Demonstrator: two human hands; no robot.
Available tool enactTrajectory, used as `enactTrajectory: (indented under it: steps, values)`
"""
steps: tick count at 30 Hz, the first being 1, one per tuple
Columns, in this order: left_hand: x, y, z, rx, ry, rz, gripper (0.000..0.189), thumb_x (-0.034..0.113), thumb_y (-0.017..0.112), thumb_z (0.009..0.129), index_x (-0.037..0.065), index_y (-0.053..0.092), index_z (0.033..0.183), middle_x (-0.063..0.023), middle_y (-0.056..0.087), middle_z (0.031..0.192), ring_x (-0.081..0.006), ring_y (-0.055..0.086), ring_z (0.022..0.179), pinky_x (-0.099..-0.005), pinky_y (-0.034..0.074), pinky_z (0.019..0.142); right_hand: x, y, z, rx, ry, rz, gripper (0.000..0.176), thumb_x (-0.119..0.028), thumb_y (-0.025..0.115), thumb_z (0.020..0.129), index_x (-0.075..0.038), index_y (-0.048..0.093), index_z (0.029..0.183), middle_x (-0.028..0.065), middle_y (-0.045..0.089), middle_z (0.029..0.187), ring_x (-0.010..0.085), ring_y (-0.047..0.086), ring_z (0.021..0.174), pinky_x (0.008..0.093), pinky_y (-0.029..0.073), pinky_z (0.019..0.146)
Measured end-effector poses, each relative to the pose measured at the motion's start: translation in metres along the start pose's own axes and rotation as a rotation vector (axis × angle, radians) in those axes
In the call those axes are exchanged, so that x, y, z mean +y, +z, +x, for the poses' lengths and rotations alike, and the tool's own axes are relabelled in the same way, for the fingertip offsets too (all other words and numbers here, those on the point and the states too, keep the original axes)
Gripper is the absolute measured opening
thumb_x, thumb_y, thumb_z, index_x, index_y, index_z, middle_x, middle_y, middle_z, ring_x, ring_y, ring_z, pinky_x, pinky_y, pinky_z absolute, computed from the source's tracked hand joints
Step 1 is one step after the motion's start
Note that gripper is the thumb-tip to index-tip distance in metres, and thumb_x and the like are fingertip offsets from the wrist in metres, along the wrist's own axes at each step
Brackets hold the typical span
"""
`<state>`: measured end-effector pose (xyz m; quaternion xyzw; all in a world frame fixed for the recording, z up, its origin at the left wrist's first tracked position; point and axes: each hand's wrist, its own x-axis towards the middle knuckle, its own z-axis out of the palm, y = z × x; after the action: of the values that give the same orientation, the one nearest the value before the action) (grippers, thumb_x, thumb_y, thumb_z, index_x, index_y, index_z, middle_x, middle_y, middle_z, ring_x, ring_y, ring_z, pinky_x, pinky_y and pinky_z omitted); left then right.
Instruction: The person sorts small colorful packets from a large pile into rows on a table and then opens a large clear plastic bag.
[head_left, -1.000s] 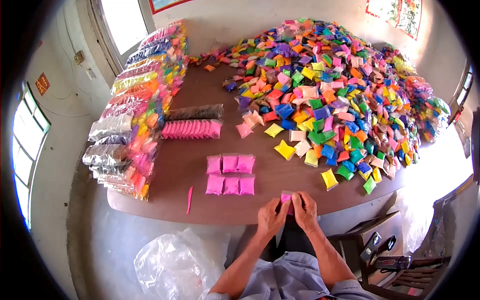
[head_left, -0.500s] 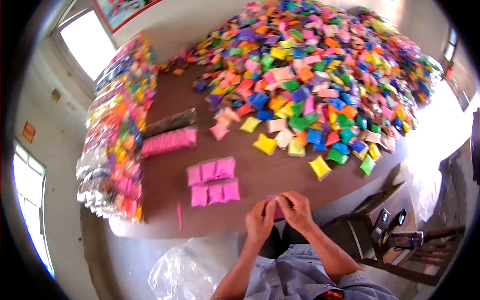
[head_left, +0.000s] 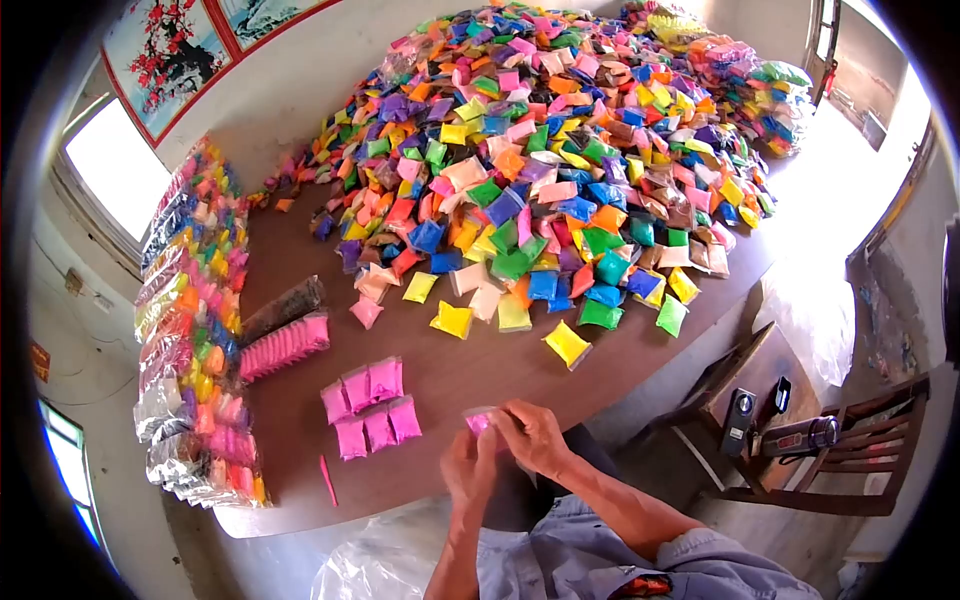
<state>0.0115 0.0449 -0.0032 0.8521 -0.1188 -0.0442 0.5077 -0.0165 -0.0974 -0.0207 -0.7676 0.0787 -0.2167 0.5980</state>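
Between my two hands, just over the table's front edge, is a small pink packet in clear film. My left hand pinches its lower side, while my right hand grips the upper right corner. To the left, two short rows of pink packets lie flat on the brown table. A thin pink stick lies left of them, near the edge. Further back a long row of pink packets is lined up beside a dark packed row.
A large heap of coloured packets covers the table's back. Stacked bagged packets line the left side. At right stand a wooden chair and a stool carrying a black device and a flask. Clear plastic hangs below the table.
My view has turned to the right, so the table's things sit further left. My hands have lifted the pink packet slightly higher, and more of it shows between my fingers.
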Motion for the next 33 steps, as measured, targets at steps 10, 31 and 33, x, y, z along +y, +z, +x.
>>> enactTrajectory:
  steps: [10, 31, 33]
  values:
    - [0.009, -0.001, 0.002, 0.091, -0.028, -0.107, 0.027, 0.022, 0.061, 0.104, -0.004, 0.069, 0.102, -0.0116, 0.068, 0.081, -0.0135, 0.058, 0.075, -0.0337, 0.049, 0.067, -0.005, -0.004, 0.002, -0.114, -0.036, -0.039, 0.024, -0.019, 0.068, 0.1, 0.0, 0.067, 0.115, 0.0187, 0.072, 0.092, 0.034, 0.072, 0.078, 0.0378, 0.056, 0.067]
    - [-0.002, -0.006, 0.002, 0.086, 0.006, -0.203, 0.021, 0.021, 0.067, 0.103, 0.001, 0.069, 0.097, 0.0004, 0.061, 0.081, -0.0092, 0.052, 0.075, -0.0279, 0.044, 0.066, 0.005, -0.001, 0.0, -0.085, -0.083, -0.046, 0.027, -0.027, 0.07, 0.097, -0.003, 0.069, 0.11, 0.021, 0.07, 0.098, 0.0425, 0.068, 0.089, 0.0428, 0.055, 0.075]
    - [0.0, -0.006, 0.004, 0.08, 0.02, -0.274, 0.021, 0.022, 0.067, 0.103, 0.002, 0.069, 0.097, 0.0015, 0.06, 0.081, -0.0083, 0.051, 0.076, -0.027, 0.044, 0.067, 0.0, -0.004, -0.001, -0.101, -0.059, -0.042, 0.026, -0.025, 0.071, 0.095, -0.003, 0.071, 0.11, 0.0192, 0.072, 0.099, 0.04, 0.069, 0.09, 0.0415, 0.055, 0.076]
